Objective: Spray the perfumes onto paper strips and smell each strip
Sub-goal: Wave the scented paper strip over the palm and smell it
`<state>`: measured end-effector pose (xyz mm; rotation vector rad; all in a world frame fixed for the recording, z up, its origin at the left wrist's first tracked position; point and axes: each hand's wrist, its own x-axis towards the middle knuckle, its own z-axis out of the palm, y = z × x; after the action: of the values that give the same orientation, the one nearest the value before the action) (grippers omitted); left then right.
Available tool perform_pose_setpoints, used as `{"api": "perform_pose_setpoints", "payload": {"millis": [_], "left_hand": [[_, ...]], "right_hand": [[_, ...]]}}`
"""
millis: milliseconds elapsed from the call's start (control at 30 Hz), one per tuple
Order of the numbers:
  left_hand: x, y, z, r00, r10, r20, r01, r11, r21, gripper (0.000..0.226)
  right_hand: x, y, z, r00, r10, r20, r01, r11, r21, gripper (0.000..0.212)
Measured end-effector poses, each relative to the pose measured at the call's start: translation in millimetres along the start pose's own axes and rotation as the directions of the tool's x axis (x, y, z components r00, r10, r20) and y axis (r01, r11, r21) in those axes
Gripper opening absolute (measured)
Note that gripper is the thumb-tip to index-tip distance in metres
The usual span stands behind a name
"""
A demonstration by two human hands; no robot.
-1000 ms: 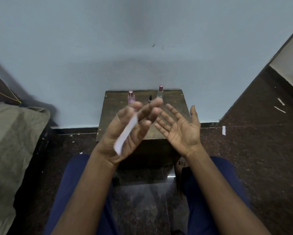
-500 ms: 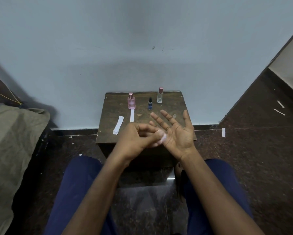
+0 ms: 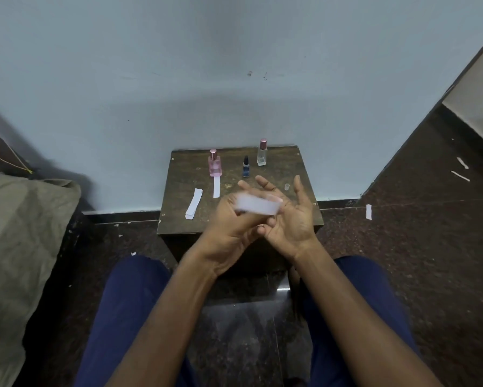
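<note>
My left hand holds a white paper strip, blurred, across the open palm of my right hand. Both hands hover over the front of a small brown table. At the table's back stand a pink perfume bottle, a small dark blue bottle and a clear bottle with a pink cap. One strip lies in front of the pink bottle. A small stack of strips lies to its left.
A tiny clear cap stands on the table by my right thumb. Loose paper scraps lie on the dark floor at the right. A beige cloth bundle fills the left. A pale blue wall rises behind the table.
My hands dropped from in front of my face to just above the table. The strip in my left hand now lies crosswise over my right palm.
</note>
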<state>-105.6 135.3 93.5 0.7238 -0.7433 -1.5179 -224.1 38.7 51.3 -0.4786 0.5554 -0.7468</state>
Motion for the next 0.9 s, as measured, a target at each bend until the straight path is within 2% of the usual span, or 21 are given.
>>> {"api": "perform_pose_setpoints", "payload": {"millis": [33, 67, 100, 167, 267, 400, 533, 767, 900], "left_hand": [[5, -11, 1, 0.984, 0.062, -0.17, -0.006, 0.95, 0.313, 0.006], [8, -23, 0, 0.958, 0.124, -0.259, 0.026, 0.861, 0.508, 0.005], [11, -34, -2, 0.94, 0.154, -0.303, 0.059, 0.803, 0.593, 0.01], [12, -43, -2, 0.903, 0.22, -0.369, 0.086, 0.749, 0.657, 0.016], [9, -41, -4, 0.857, 0.392, -0.336, 0.054, 0.579, 0.814, 0.01], [7, -33, -5, 0.806, 0.505, -0.31, 0.034, 0.483, 0.875, 0.007], [4, -25, -8, 0.767, 0.572, -0.291, 0.031, 0.42, 0.907, 0.005], [-1, -11, -17, 0.694, 0.648, -0.314, 0.045, 0.397, 0.917, 0.008], [-4, -5, -27, 0.662, 0.653, -0.366, 0.054, 0.446, 0.894, 0.01]], "right_hand": [[1, 2, 1, 1.0, 0.016, 0.002, -0.016, 1.0, 0.024, 0.083], [2, 4, 1, 0.999, 0.048, 0.01, -0.048, 0.997, 0.064, 0.083], [3, 7, 0, 0.997, 0.079, 0.021, -0.081, 0.991, 0.104, 0.083], [4, 10, 1, 0.991, 0.121, 0.049, -0.127, 0.978, 0.165, 0.084], [2, 11, 1, 0.985, 0.119, 0.123, -0.144, 0.965, 0.219, 0.089], [2, 9, 0, 0.973, 0.106, 0.206, -0.156, 0.957, 0.246, 0.094], [-2, 6, 3, 0.973, 0.094, 0.21, -0.146, 0.958, 0.248, 0.098], [-8, -1, 2, 0.969, 0.089, 0.231, -0.134, 0.973, 0.187, 0.113], [-8, -8, -1, 0.958, 0.095, 0.27, -0.145, 0.974, 0.174, 0.118]]}}
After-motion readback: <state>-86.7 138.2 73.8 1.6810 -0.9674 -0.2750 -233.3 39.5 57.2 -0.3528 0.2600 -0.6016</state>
